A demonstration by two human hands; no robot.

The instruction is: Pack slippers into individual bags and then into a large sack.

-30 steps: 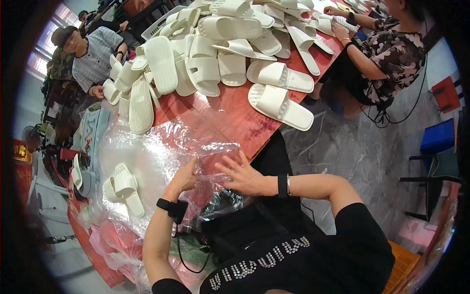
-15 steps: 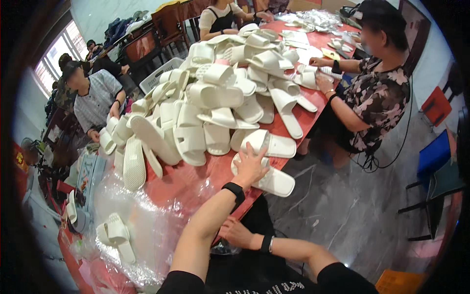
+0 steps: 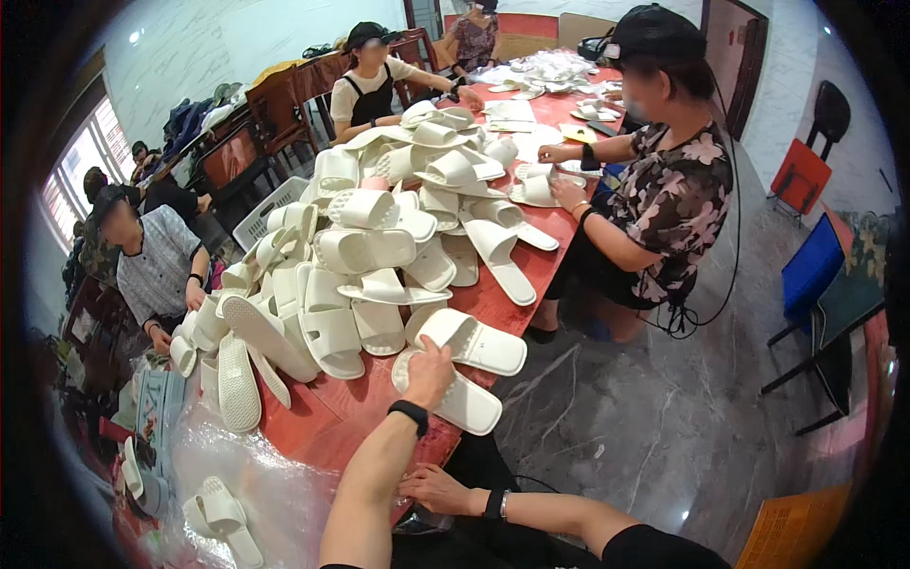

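Note:
Two white slippers lie side by side at the table's right edge, toes pointing out past it: the far slipper (image 3: 488, 346) and the near slipper (image 3: 469, 403). My left hand (image 3: 431, 375) is closed over the strap of the near one, its index finger stretched toward the strap of the far one. Below it, my right hand (image 3: 436, 488) is at the table's near edge beside clear plastic, fingers loosely bent and apart, with nothing visible in them. A large heap of white slippers (image 3: 365, 247) rises beyond my left hand.
Clear plastic sheeting (image 3: 275, 474) covers the red table's (image 3: 332, 408) near left part, with another slipper (image 3: 225, 517) on it. Co-workers sit along both sides: one at the right (image 3: 664, 199) handles slippers, another is at the left (image 3: 156, 247). A white crate (image 3: 275, 209) stands behind the heap.
My view has shifted, so the scene sits further left and lower. My left hand's fingers, spread over both slippers before, have drawn together on the near one. My right hand stays by the table edge.

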